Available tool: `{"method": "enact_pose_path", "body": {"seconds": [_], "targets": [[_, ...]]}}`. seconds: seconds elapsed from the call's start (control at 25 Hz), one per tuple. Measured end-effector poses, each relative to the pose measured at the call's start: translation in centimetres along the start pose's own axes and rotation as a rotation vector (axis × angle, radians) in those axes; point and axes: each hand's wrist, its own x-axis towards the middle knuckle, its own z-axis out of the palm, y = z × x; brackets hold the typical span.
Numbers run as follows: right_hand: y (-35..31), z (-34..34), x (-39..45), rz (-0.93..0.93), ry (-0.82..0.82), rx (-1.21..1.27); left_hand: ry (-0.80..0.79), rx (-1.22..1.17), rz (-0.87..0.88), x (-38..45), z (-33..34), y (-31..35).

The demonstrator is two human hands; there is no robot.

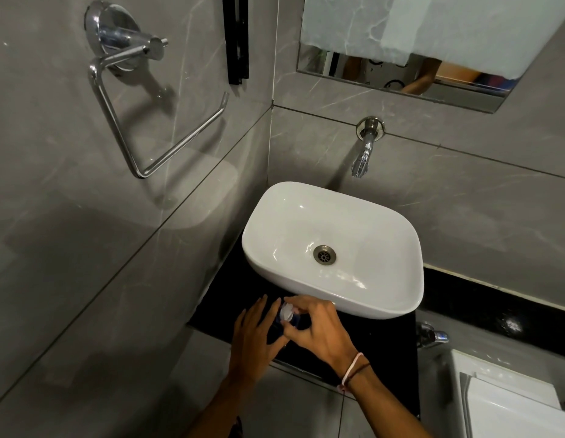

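Observation:
A small dark blue bottle with a white top (287, 312) stands on the black counter (363, 349) just in front of the white basin (335, 245). My right hand (316, 327) pinches the white top between thumb and fingers. My left hand (256, 330) is wrapped round the bottle's dark body from the left, which hides most of it. Both forearms come up from the bottom of the view; the right wrist wears thread bands.
A chrome tap (365, 150) juts from the grey tiled wall above the basin. A chrome towel ring (142, 99) hangs on the left wall. A mirror (417, 52) is at the top right. A white toilet cistern (508, 403) and a small valve (433, 336) lie right.

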Motion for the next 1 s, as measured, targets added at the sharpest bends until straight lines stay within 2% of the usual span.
{"method": "enact_pose_path", "body": {"seconds": [0.16,0.28,0.44,0.88,1.0], "targets": [[1.2,-0.5,-0.3,0.036,-0.068,0.050,0.028,-0.067,-0.018,-0.1,0.1,0.2],[3.2,-0.5,-0.9,0.205,-0.032,0.208,0.102,-0.246,-0.191,-0.5,0.1,0.7],[4.1,0.6,-0.6,0.355,-0.130,0.288,0.123,-0.311,-0.271,-0.8,0.6,0.8],[-0.5,8.0,7.8,0.335,-0.177,0.410,0.244,-0.290,-0.348,1.6,-3.9,-6.5],[-2.0,8.7,9.0,0.328,-0.185,0.372,0.221,-0.295,-0.365,2.1,-5.3,-7.3]]}}
